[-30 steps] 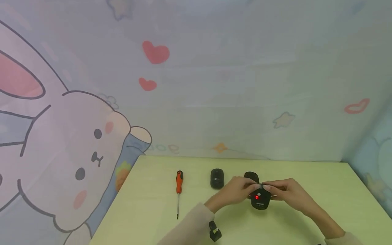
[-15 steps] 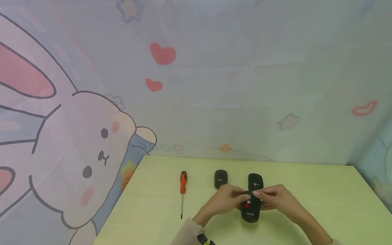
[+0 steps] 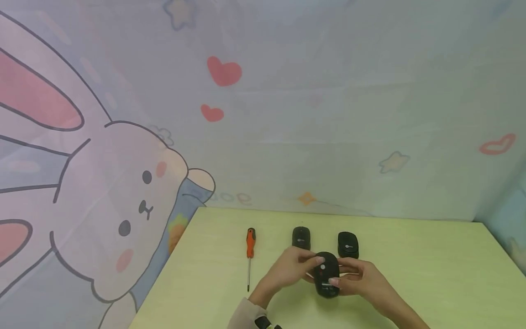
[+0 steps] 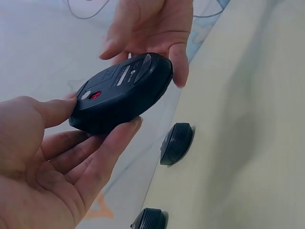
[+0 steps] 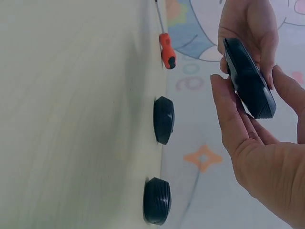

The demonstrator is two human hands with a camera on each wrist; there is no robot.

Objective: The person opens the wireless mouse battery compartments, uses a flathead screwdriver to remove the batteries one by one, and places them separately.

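A rounded black plastic computer mouse (image 3: 326,275), with a white dot (image 4: 86,95) and red light (image 4: 96,95) on its exposed underside, is above the pale yellow-green counter (image 3: 415,265), its far end pinched by the left hand (image 3: 285,269). The right hand (image 3: 365,279), loosely open, has fingers against it; its thumb, half a second ago beside the left thumb, now sits toward the near end.

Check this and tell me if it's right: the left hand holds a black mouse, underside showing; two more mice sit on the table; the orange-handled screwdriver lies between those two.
Not quite: the orange-handled screwdriver isn't between the two mice on the table; the head view shows it left of both. The left hand does hold a black mouse, underside showing.
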